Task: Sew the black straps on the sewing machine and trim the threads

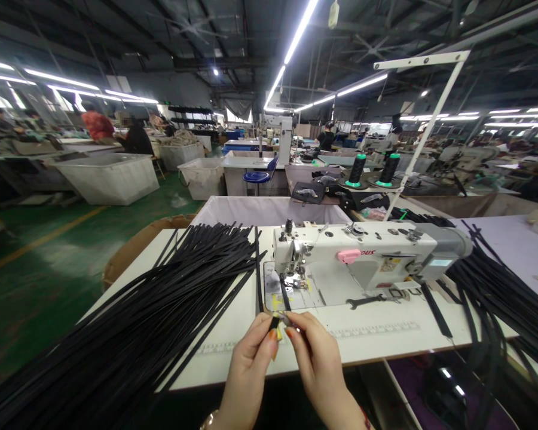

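Observation:
My left hand (253, 352) pinches the end of a black strip (274, 323) between thumb and fingers, just in front of the sewing machine (354, 257). Close beside it, my right hand (311, 346) is closed at the fingertips on a small thing too tiny to make out. Another narrow black strap (286, 294) runs from the needle area toward my fingers. A large pile of long black straps (192, 275) covers the table's left side. One strap (258, 269) lies apart, left of the needle plate. Some yellow shows under my fingertips.
A wrench (365, 301) lies before the machine, above a ruler strip (376, 328) on the white table (296, 364). More black straps (502, 286) hang at the right. Behind stand a fabric-lined bin (269, 210) and two thread cones (356, 170). People sit farther back.

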Demonstrator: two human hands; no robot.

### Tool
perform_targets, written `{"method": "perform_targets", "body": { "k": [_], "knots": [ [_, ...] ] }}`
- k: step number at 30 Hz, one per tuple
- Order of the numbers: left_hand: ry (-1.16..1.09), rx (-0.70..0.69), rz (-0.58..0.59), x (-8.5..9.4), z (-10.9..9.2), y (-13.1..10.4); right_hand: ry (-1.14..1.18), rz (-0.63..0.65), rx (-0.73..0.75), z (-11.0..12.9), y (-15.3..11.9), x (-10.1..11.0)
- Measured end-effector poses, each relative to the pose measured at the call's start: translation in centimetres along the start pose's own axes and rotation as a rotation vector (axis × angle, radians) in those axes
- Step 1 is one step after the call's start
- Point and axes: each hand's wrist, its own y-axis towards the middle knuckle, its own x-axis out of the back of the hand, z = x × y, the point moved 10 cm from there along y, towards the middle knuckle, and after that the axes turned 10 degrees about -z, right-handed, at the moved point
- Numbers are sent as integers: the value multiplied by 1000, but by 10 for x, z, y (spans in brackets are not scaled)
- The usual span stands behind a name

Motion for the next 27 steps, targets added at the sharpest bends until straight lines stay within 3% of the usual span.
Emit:
{"method": "perform_targets", "body": {
  "k": [3,6,15,21,23,25,27],
  "knots": [
    [-52,111,37,0,8,-1,110,-82,-274,-28,-2,10],
    [-121,173,37,3,9,-1,163,-134,-407,-49,-10,16],
    [-77,89,-17,28,-3,21,114,28,-555,-100,-55,-13],
    [20,62,42,36,-23,49,122,92,-611,-114,-86,-29],
    [-5,-20,-47,63,-52,68,115,102,-630,-115,-94,-28],
    [-70,-182,-257,115,-99,82,115,94,-630,-116,-99,-24],
    [-123,-395,-443,171,-156,80,114,102,-616,-119,-104,-20]
  ]
}}
